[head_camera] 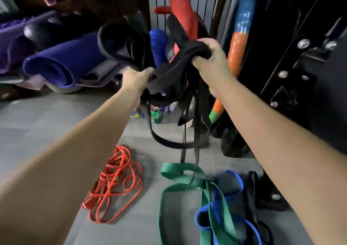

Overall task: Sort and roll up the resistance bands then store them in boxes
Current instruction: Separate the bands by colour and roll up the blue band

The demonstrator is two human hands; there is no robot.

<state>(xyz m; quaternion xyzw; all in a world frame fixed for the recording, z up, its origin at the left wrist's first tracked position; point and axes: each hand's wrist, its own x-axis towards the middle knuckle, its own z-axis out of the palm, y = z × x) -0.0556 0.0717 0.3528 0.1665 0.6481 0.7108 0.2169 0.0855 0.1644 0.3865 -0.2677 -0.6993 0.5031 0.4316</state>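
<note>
A tangled bunch of black resistance bands (169,79) hangs in mid-air between both hands, its loops trailing down to the floor. My left hand (136,80) grips the bunch at its left side, below a wide black loop that sticks up. My right hand (210,57) grips the top of the bunch with fingers curled round it. On the grey floor lie thin red bands (114,182) in a loose pile, green bands (187,184) and blue bands (229,207) overlapping at the lower right.
Rolled purple mats (62,62) are stacked at the left. A green can (156,114) stands on the floor behind the bands. An orange, blue and green padded bar (236,53) leans against a black rack (300,66) at the right. Red gear hangs behind.
</note>
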